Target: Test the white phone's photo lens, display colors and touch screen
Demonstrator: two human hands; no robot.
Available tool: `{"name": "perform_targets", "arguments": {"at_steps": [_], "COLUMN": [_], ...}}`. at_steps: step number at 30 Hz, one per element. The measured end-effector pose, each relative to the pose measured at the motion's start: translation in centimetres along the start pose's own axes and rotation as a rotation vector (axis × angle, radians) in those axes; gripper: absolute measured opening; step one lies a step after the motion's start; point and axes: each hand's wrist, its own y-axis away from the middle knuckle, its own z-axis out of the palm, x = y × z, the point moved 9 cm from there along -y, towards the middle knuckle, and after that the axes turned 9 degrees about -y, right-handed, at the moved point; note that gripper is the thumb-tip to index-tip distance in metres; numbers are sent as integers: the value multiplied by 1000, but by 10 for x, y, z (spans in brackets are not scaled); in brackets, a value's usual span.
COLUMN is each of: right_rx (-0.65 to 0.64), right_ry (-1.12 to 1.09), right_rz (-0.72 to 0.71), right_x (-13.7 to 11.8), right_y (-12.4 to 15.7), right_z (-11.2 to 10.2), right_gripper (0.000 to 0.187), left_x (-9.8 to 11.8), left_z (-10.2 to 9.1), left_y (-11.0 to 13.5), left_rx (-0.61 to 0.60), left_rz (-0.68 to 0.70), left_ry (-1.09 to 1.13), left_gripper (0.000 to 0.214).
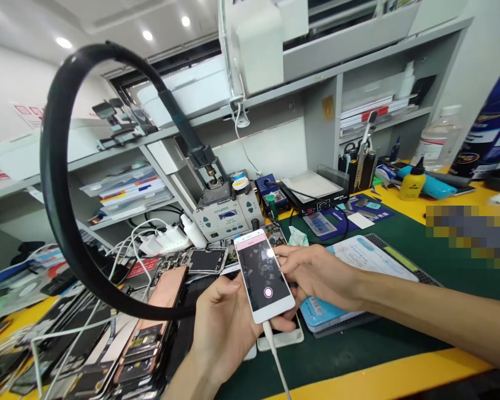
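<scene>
A white smartphone (263,276) with its dark screen lit and a round button showing is held up over the bench. My left hand (225,328) is wrapped round its lower left side from below. My right hand (316,275) holds its right edge with curled fingers. A white cable (277,361) is plugged into the phone's bottom end and runs down toward me. Another white phone (289,339) lies flat on the green mat (400,311) just beneath the held one.
A thick black hose (56,183) loops from a grey soldering station (227,214). Several phone screens and boards (120,344) are piled at the lower left. A blue-and-white box (358,261), a yellow bottle (412,180), a clear bottle (439,139) and shelves stand behind.
</scene>
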Motion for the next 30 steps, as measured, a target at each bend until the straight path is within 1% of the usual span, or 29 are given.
{"name": "perform_targets", "arguments": {"at_steps": [3,6,9,12,14,16,17,21,23,26,30], "right_rx": [-28,-36,-40,-63,-113,-154,-155,-86,-86,-96,-87], "right_ry": [-10,-11,-47,-111,-128,-115,-108,-98,-94,-72,-49], "right_rz": [4,-12,-22,-23,-20,-7,0,2,10,35,81], "right_x": [1,0,-1,-4,-6,-6,-6,-4,-4,-2,3], "right_y": [-3,-7,-7,-7,-6,-6,-7,-7,-6,-5,-7], "right_z": [-1,-4,-6,-5,-2,1,1,-2,1,5,2], "right_gripper": [28,23,25,31,32,33,34,43,47,52,59], "left_x": [-1,-2,2,6,10,13,13,3,0,-1,-4], "left_z": [1,3,7,15,15,11,7,-9,-15,-19,-18], "left_y": [-2,-6,-10,-15,-18,-21,-22,-22,-18,-12,-9], "left_rx": [-4,29,51,4,-12,1,15,64,74,44,-5], "left_rz": [-7,-43,-70,-109,-98,-62,-45,-69,-78,-65,-67], "left_ry": [-37,-98,-176,-219,-178,-98,-56,33,52,81,111], "left_gripper": [56,50,46,46,47,48,49,58,61,63,63]}}
